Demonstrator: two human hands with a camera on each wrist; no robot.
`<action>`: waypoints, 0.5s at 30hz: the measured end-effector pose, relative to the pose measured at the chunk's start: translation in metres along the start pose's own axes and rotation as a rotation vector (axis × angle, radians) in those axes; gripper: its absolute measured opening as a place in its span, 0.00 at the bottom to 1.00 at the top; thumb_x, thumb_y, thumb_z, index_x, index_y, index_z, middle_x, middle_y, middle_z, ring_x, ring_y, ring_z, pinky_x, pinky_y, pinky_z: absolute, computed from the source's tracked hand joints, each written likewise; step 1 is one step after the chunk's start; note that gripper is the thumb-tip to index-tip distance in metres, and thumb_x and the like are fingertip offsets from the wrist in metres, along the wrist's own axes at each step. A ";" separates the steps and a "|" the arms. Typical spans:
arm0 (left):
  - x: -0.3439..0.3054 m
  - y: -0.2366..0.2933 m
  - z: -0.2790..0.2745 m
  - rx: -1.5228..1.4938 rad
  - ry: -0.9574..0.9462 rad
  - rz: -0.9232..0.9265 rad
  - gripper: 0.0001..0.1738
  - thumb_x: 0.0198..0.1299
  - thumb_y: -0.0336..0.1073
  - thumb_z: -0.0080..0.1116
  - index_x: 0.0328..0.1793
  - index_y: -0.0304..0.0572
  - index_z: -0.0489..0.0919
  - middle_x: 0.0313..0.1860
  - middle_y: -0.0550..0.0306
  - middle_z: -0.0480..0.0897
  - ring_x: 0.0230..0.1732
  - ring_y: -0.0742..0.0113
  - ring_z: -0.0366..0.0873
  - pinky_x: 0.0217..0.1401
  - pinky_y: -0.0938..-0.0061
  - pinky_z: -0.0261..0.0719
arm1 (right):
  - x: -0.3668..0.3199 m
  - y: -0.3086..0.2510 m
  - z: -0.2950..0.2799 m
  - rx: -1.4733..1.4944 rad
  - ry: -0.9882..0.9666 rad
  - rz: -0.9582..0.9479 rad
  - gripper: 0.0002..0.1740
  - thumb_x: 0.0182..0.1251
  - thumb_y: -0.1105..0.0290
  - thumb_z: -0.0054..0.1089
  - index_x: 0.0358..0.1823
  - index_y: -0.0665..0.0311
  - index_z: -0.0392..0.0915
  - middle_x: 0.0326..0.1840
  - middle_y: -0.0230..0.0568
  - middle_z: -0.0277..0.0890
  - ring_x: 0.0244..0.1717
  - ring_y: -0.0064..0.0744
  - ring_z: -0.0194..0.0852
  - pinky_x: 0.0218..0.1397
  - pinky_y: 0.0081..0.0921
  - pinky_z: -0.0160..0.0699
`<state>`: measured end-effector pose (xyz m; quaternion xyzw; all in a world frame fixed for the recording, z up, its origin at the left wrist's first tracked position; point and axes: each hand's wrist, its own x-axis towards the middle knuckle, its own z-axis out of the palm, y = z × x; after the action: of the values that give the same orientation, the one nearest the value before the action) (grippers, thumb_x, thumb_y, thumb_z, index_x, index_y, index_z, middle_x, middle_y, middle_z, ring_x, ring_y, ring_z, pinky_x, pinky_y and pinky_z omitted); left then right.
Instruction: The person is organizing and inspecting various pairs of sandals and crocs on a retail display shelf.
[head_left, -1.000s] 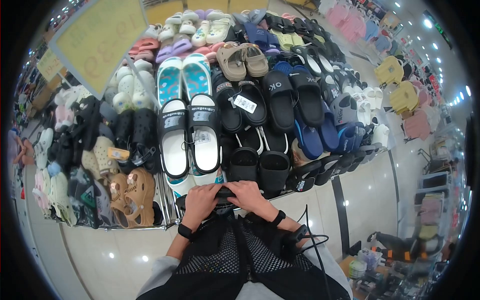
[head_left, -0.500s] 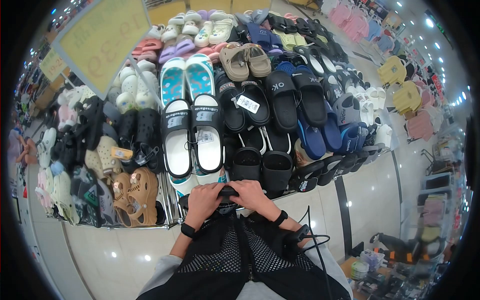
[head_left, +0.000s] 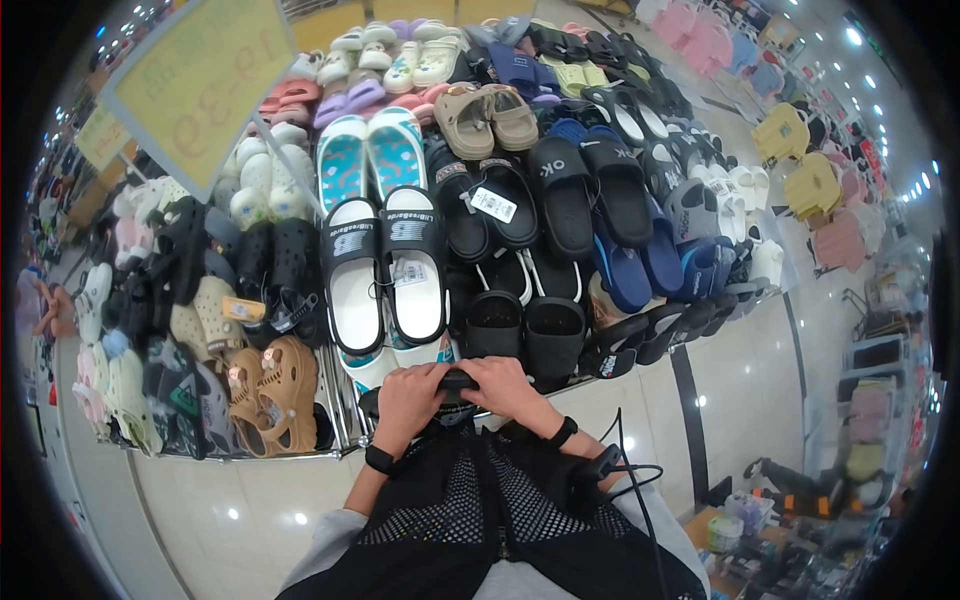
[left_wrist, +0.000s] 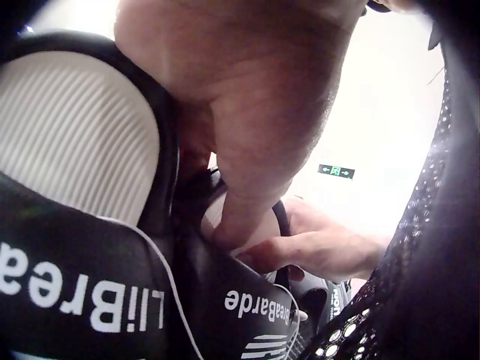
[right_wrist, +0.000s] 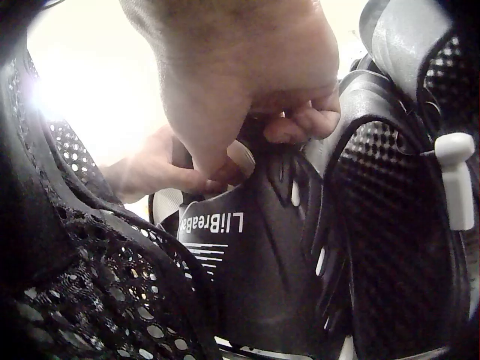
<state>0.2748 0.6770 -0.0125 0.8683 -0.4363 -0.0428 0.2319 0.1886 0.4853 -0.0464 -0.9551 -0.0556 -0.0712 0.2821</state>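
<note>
At the front edge of the shoe display, my left hand (head_left: 409,402) and right hand (head_left: 502,388) grip a black slipper (head_left: 457,381) from both sides, thumbs meeting on top. The left wrist view shows the left hand (left_wrist: 247,97) with its thumb at the opening of a black strap (left_wrist: 255,300) lettered in white. Curled fingers of the right hand (right_wrist: 240,67) show in the right wrist view, beside the same lettered strap (right_wrist: 262,217). Just beyond the hands lies a pair of black-and-white slides (head_left: 355,305). The held slipper's underside is hidden.
Black slides (head_left: 553,335) stand right of the hands, brown clogs (head_left: 287,395) to the left. A yellow price sign (head_left: 205,85) rises at the upper left. A metal rail (head_left: 340,440) edges the rack. A black cable (head_left: 640,490) hangs by the right forearm.
The head view has shifted slightly, with the scene a little further right than a second ago. Both hands keep the same hold on the slipper.
</note>
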 end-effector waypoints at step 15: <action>0.004 0.007 0.000 0.074 -0.067 -0.013 0.24 0.51 0.37 0.73 0.57 0.48 0.83 0.45 0.53 0.88 0.45 0.51 0.87 0.48 0.58 0.81 | -0.008 0.007 0.005 0.001 -0.002 0.016 0.27 0.56 0.62 0.75 0.56 0.59 0.76 0.42 0.42 0.85 0.44 0.50 0.86 0.47 0.44 0.83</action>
<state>0.2725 0.6706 -0.0089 0.8771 -0.4397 -0.0573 0.1845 0.1824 0.4814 -0.0559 -0.9555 -0.0483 -0.0680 0.2829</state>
